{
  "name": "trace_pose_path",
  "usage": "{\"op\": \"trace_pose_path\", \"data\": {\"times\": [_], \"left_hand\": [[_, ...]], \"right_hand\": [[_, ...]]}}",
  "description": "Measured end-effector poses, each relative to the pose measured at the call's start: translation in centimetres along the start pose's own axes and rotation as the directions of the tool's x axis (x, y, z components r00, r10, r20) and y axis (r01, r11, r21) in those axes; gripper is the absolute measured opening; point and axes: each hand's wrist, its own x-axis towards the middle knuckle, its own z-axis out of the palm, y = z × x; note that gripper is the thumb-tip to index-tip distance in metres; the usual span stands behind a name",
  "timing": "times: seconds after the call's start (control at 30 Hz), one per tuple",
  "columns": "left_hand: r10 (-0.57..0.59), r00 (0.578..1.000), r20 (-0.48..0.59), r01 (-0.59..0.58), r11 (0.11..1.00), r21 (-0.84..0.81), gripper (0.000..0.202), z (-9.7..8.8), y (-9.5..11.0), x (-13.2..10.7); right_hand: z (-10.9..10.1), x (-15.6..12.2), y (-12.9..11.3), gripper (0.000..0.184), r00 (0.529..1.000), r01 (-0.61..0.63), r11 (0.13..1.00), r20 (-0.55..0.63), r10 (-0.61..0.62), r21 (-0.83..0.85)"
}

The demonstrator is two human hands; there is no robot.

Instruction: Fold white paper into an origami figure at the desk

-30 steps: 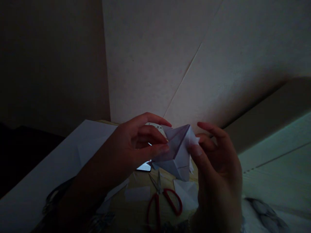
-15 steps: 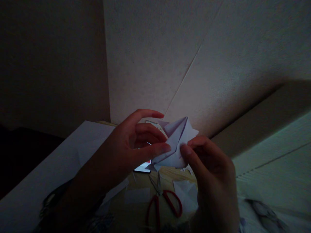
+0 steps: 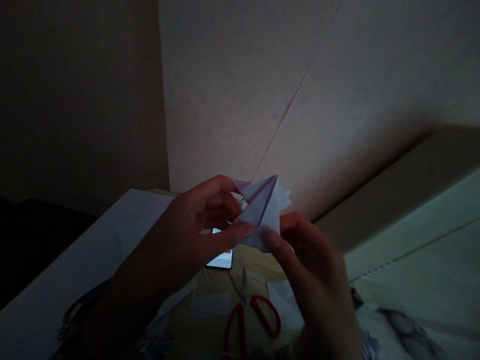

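A folded white paper piece (image 3: 258, 207), with pointed flaps and a crease running up to its peak, is held in the air between both hands. My left hand (image 3: 210, 220) grips its left side, thumb pressed on the lower front and the fingers behind. On the lower right, my right hand (image 3: 303, 255) pinches the paper between thumb and forefinger. Below the hands, red-handled scissors (image 3: 245, 300) lie on the wooden table with their blades slightly apart. A phone with a lit screen (image 3: 221, 259) is partly hidden behind my left hand.
White paper sheets (image 3: 123, 220) lie at the left of the table (image 3: 202, 332). A small paper rectangle (image 3: 210, 305) and a creased paper piece (image 3: 283, 300) flank the scissors. A pale wall (image 3: 240, 100) rises close behind.
The folded paper has moved slightly left and turned, its front flaps now closer together. My left fingers have closed in on its side, and my right hand has shifted left with it.
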Motion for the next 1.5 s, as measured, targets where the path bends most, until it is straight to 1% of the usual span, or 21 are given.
{"op": "trace_pose_path", "data": {"times": [0.1, 0.17, 0.23, 0.3, 0.4, 0.47, 0.57, 0.7, 0.8, 0.93, 1.1, 1.2, 1.3, 1.4, 1.5], "left_hand": [[0.037, 0.999, -0.027, -0.035, 0.998, 0.055, 0.018, 0.1, 0.0, -0.1], [0.056, 0.998, -0.032, -0.054, 0.996, 0.067, 0.017, 0.2, -0.1, -0.2], [0.057, 0.998, -0.038, -0.054, 0.996, 0.065, 0.018, 0.3, -0.1, -0.1], [0.041, 0.998, -0.037, -0.04, 0.998, 0.046, 0.019, 0.4, -0.2, 0.1], [0.015, 1.0, -0.002, -0.015, 1.0, -0.015, 0.016, 0.3, -0.3, 0.3], [-0.016, 0.999, 0.034, 0.018, 0.999, -0.044, 0.016, 0.1, -0.6, 0.4], [-0.067, 0.994, 0.084, 0.071, 0.997, -0.037, 0.02, -0.3, -1.0, 0.6], [-0.106, 0.986, 0.13, 0.108, 0.994, -0.011, 0.015, -0.9, -1.0, 0.8], [-0.091, 0.99, 0.106, 0.09, 0.996, 0.011, 0.01, -1.1, -0.8, 0.7], [-0.02, 0.999, 0.046, 0.017, 0.998, 0.059, 0.007, -0.9, -0.5, 0.5], [0.027, 1.0, 0.003, -0.027, 0.995, 0.092, 0.007, -1.0, -0.1, 0.7], [0.016, 1.0, -0.02, -0.015, 0.998, 0.059, 0.011, -1.0, -0.1, 0.8], [-0.016, 1.0, 0.004, 0.016, 1.0, 0.012, 0.017, -1.2, -0.4, 0.7], [-0.024, 1.0, 0.017, 0.023, 1.0, 0.009, 0.021, -1.2, -0.6, 0.7], [-0.014, 1.0, 0.013, 0.013, 1.0, 0.026, 0.019, -1.2, -0.4, 0.6]], "right_hand": [[0.1, 0.1, 0.1, 0.022, 0.997, -0.064, 0.998, 0.041, 0.063, 0.022], [0.1, 0.0, 0.1, 0.024, 0.998, -0.066, 0.997, 0.021, 0.066, 0.028], [0.2, 0.0, 0.2, 0.021, 0.998, -0.066, 0.997, 0.008, 0.066, 0.045], [0.2, 0.1, 0.2, 0.016, 0.997, -0.07, 0.996, 0.022, 0.069, 0.052], [0.2, 0.2, 0.4, 0.012, 0.996, -0.079, 0.996, 0.051, 0.077, 0.038], [0.1, 0.2, 0.6, 0.015, 0.996, -0.083, 0.996, 0.028, 0.082, 0.03], [0.0, 0.2, 0.8, 0.018, 0.997, -0.076, 0.997, -0.02, 0.076, 0.013], [-0.1, 0.1, 1.1, 0.018, 0.996, -0.08, 0.997, -0.05, 0.079, -0.014], [0.0, 0.1, 1.1, 0.019, 0.996, -0.074, 0.997, -0.058, 0.075, 0.012], [0.1, 0.3, 0.9, 0.015, 0.994, -0.082, 0.997, -0.069, 0.083, 0.009], [0.0, 0.3, 0.5, 0.011, 0.996, -0.087, 0.996, -0.034, 0.087, -0.002], [0.0, 0.3, 0.3, 0.016, 0.994, -0.094, 0.995, -0.05, 0.095, 0.014], [0.1, 0.3, 0.2, 0.019, 0.994, -0.086, 0.996, -0.07, 0.088, 0.036], [0.1, 0.3, 0.1, 0.019, 0.992, -0.088, 0.995, -0.084, 0.091, 0.039], [0.1, 0.3, 0.1, 0.02, 0.993, -0.109, 0.994, -0.05, 0.111, 0.031]]}}
